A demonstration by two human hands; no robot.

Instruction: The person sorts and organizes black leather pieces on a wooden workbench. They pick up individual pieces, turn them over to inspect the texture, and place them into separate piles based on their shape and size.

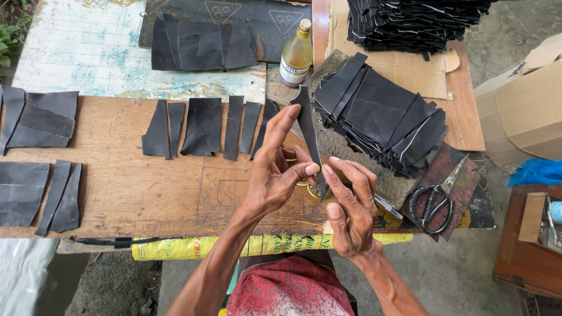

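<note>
A worn wooden surface (146, 193) stands outdoors over bare ground, with a pale painted board behind it. At its far left lie flat black rubber-like pieces (38, 120), and below them more cut pieces (41, 196). Further right, a row of narrow black strips (205, 126) lies side by side along the surface's back edge. Behind the row sits a dark pile of larger pieces (202, 47). A rolled yellow printed sack (193, 247) runs along the near edge.

In the middle, the left hand (278, 169) pinches a long, pointed black strip (307, 131) between thumb and fingertips, the index finger stretched up along it. The strip stands nearly upright above the surface. The right hand (351, 210) meets it at the lower end, fingers curled and closing on the strip's tip. A small glass bottle (296, 55) of yellowish liquid stands just behind the strip.

Right of the hands, a thick stack of black pieces (380, 117) rests on a grey stone block (374, 184). Black-handled scissors (436, 199) lie near the stack, blades pointing away. A cardboard box (521, 105) stands at the far right.
</note>
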